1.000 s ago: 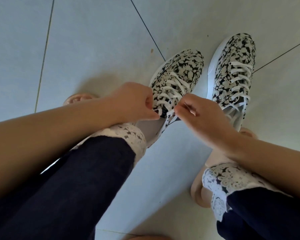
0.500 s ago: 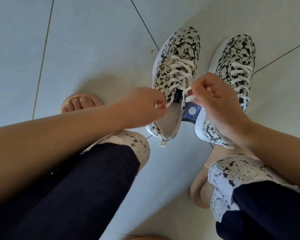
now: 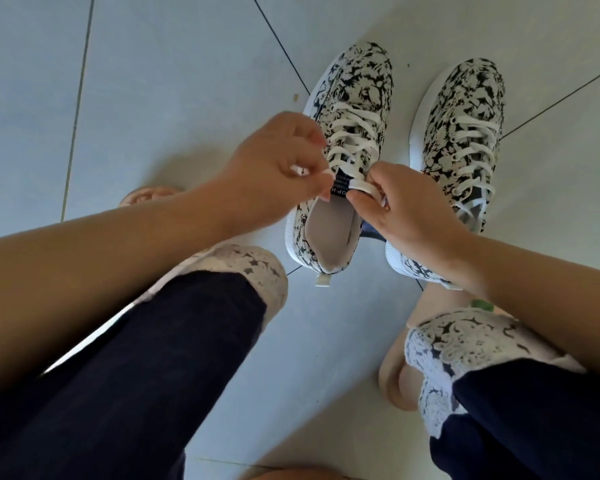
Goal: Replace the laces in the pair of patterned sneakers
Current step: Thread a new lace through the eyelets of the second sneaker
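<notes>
"On the pale grey tiled floor (image 3: 153, 98), crossed by dark grout lines, what is seen?"

"Dark trousers (image 3: 118, 358) with white patterned cuffs are seen nearest. Beyond them two floral black-and-cream sneakers are set side by side, toes pointing away."

"Where are the hands?"

"Over the first sneaker (image 3: 357, 81). One end of its white lace (image 3: 352, 133) is pinched by the left hand (image 3: 274, 168), the other by the right hand (image 3: 413, 209), both just above the tongue. The second sneaker (image 3: 465, 98) is laced and stands just beside it."

"Can any writing be read?"

"On the dark tongue label (image 3: 342, 188) only 'OP·H' in white can be made out."
</notes>
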The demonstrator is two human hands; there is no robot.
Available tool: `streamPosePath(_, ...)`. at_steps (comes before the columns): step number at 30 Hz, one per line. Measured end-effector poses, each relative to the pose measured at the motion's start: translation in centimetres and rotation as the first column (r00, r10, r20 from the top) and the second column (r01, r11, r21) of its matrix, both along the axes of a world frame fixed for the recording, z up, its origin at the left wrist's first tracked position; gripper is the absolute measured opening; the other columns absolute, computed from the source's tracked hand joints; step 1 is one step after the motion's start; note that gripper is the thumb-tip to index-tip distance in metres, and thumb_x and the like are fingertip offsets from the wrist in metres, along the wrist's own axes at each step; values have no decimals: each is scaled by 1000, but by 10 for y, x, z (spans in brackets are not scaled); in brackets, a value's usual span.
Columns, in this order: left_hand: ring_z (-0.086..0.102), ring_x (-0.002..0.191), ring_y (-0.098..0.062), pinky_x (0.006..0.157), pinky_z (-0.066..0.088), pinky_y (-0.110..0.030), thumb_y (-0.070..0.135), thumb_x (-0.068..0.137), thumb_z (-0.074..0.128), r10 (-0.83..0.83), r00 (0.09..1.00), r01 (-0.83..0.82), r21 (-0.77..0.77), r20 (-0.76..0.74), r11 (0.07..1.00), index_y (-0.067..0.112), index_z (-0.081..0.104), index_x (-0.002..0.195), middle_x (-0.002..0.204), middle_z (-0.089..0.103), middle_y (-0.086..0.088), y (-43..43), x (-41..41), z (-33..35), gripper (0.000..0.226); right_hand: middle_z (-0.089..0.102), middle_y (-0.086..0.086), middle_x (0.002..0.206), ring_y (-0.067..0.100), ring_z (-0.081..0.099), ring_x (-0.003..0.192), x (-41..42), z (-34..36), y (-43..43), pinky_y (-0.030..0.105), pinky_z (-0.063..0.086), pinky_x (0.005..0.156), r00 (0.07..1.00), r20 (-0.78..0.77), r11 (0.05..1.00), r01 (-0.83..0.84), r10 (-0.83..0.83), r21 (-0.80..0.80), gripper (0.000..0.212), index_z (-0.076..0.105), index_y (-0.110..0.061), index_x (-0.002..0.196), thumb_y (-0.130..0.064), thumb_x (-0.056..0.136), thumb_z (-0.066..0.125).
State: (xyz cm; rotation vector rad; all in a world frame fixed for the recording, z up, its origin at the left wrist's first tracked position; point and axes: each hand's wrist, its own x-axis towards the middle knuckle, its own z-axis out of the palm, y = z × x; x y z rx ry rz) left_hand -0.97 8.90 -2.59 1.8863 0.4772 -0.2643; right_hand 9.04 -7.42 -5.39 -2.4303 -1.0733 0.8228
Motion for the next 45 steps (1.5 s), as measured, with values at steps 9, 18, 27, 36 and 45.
streamPosePath(9,47,44,-21,62,53,-29,17,69,53,182,935,-351,-707,-305,614,15,43,38,42,39,-1,17,-5,14,32,43,2,58,9,31,50,1,0,1,26,22,48,999,46,1000,-21,22,-18,25,46,-5,70,-19,88,57)
streamPosePath(18,27,37,-9,45,36,-20,10,81,53,92,873,-400,-597,-478,696,20,35,44,40,33,5,-7,-6,3,42,35,-6,50,11,32,47,-1,1,6,24,21,46,999,52,1000,0,-1,29,26,42,-12,65,-18,86,57)
streamPosePath(27,52,63,-9,52,46,-17,37,75,71,96,920,-82,53,-381,995,20,52,87,85,54,8,-6,-20,-9,28,50,-1,62,15,44,56,-4,14,-2,23,31,49,975,52,969,-220,215,111,36,53,-11,72,-41,90,49)
streamPosePath(36,50,60,0,59,37,-13,14,83,63,60,949,-48,45,-310,998,26,62,111,83,58,10,1,-24,-7,30,68,-5,96,1,65,93,-9,27,-6,33,55,76,866,-480,975,207,-143,84,32,55,-13,61,-11,92,50)
streamPosePath(45,48,49,1,51,44,-16,20,86,60,-52,947,33,-63,-318,997,27,56,114,82,62,11,0,-27,-2,29,63,-12,105,12,61,95,-11,31,-2,21,45,79,965,-250,997,-81,79,6,35,60,-11,74,-42,89,51)
